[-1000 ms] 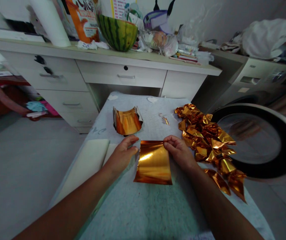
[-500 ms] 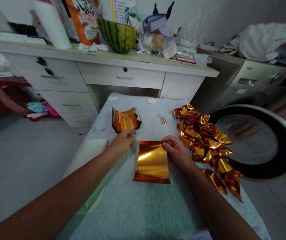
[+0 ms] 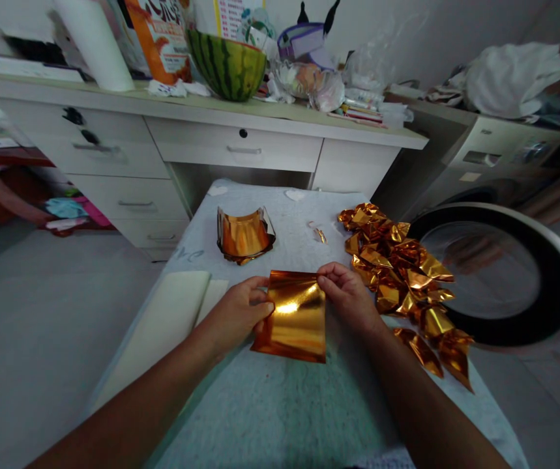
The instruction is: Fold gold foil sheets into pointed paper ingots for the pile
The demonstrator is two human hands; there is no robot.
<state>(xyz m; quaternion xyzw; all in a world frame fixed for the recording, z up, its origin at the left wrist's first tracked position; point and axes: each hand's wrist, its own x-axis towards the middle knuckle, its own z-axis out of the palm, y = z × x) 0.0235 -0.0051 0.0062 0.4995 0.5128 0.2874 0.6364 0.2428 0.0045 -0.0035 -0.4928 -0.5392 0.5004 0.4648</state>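
Note:
Between my hands is a shiny gold foil sheet [image 3: 292, 326], roughly square, above the cloth-covered table [image 3: 280, 417]. My left hand [image 3: 240, 311] pinches its left edge, thumb on top and fingers partly hidden behind. At the upper right corner, my right hand [image 3: 345, 293] grips the sheet between thumb and fingers. Beyond my left hand lies a curved stack of gold foil sheets [image 3: 245, 236]. A heap of folded gold foil pieces [image 3: 397, 260] covers the table's right side, close to my right hand.
Left of the sheet lies pale folded paper or cloth [image 3: 162, 326]. A small clear-and-gold scrap [image 3: 319, 233] rests near the table's middle. Behind stands a white desk [image 3: 240, 146] with a cut watermelon [image 3: 228, 65]. The washing machine's round door [image 3: 548, 280] hangs open at right.
My left hand has moved from beside the foil stack toward me and right, taking hold of the sheet's left edge. The sheet has shifted slightly left; my right hand keeps its corner.

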